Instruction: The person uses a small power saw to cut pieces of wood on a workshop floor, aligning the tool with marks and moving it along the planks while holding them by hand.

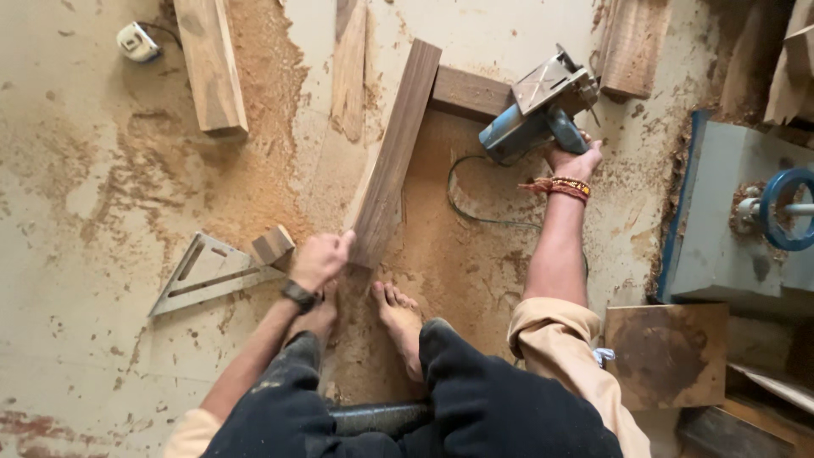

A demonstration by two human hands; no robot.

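Left hand (320,259) grip clamped on near end of dark plank (392,161), propped on sawdusty floor (85,170). Right hand (575,157) closed round blue power planer (536,108) handle, beside plank.

Two hands: the left hand (320,259), the right hand (575,158). One power planer (539,108), one metal square (209,271), one tape measure (137,41), two bare feet (398,318).

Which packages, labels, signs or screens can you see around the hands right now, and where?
None that I can make out: no package, sign or screen on the sawdust-covered floor.
Left hand holds the dark plank; no label shows on it.
Right hand grips the blue-grey power saw; any label on it is too small to tell.
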